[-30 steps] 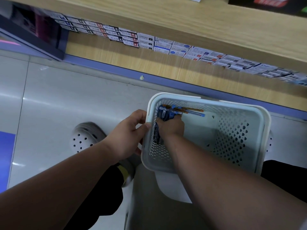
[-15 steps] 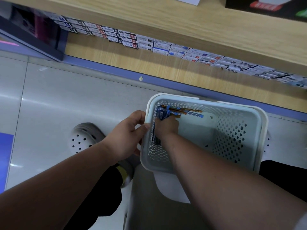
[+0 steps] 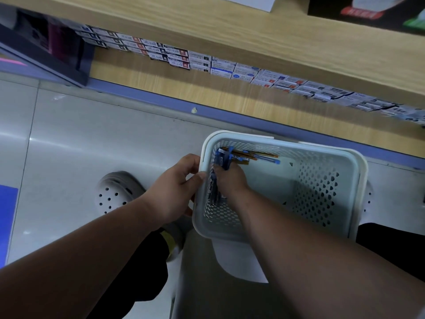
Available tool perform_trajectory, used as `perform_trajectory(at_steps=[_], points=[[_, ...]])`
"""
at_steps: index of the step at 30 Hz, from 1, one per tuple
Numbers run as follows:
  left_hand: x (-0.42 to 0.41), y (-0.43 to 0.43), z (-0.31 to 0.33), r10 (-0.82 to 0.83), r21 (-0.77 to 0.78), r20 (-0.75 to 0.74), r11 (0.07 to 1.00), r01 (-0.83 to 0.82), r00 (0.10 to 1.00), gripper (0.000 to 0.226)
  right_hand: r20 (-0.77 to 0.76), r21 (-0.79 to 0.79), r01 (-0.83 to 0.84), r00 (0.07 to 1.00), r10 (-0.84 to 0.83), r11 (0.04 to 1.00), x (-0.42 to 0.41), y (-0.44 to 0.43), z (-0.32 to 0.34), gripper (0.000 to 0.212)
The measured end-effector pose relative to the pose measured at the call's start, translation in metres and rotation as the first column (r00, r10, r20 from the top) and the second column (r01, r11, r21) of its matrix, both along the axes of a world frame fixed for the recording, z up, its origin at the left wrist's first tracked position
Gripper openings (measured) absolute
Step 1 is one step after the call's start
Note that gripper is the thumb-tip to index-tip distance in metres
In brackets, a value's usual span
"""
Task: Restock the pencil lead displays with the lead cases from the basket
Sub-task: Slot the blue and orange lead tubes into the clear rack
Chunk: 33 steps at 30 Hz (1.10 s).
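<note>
Nearest the camera, both forearms reach forward to a white perforated basket (image 3: 322, 149). The left hand (image 3: 177, 189) steadies it from outside: its grip is closed on the rim, thumb hooked over the edge and fingers curled against the outer wall. Just to the right of that grip, on the inner side of the same wall, the right hand (image 3: 231, 181) is down in the basket with its fingers curled tight round a bunch of blue lead cases (image 3: 222, 157), whose ends stick out just beyond the knuckles. How many are in the bunch cannot be told. Just beyond and to the right of that grip, a few more slim cases (image 3: 259, 157), orange and blue, lie against the basket's far wall; the rest of the basket bottom shows bare. To the left of the left hand's grip, a grey holed shoe (image 3: 115, 194) stands on the pale floor (image 3: 103, 139). Well beyond both grips, a wooden shelf (image 3: 253, 28) carries rows of small boxes (image 3: 207, 63) under its edge; whether these are the lead displays is unclear. By the look of it, the task is at a pick-up step: the bunch has not yet left the basket, it has yet to be placed, and at least 1 more handful seems to remain afterwards.
</note>
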State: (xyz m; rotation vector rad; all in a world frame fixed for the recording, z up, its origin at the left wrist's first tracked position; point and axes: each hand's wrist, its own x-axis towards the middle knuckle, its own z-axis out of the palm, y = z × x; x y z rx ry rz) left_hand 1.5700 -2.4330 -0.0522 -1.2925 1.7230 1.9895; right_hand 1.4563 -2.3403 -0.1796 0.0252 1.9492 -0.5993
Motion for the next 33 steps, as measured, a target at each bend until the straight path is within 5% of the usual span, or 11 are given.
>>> perform_trajectory(at_steps=[13, 20, 33], points=[[0.000, 0.001, 0.001, 0.009, 0.016, 0.005, 1.000, -0.009, 1.000, 0.012, 0.021, -0.069, 0.174, 0.985, -0.173, 0.982, 0.015, -0.006, 0.014, 0.033], [0.002, 0.000, -0.002, 0.000, 0.029, 0.008, 1.000, 0.000, 1.000, 0.012, 0.125, -0.048, 0.207, 0.972, -0.200, 0.977, 0.012, -0.008, 0.000, 0.066], [0.002, 0.003, -0.002, 0.012, 0.015, 0.000, 1.000, -0.012, 1.000, 0.013, 0.199, -0.106, 0.274, 0.948, -0.249, 0.956, 0.005, -0.007, 0.019, 0.023]])
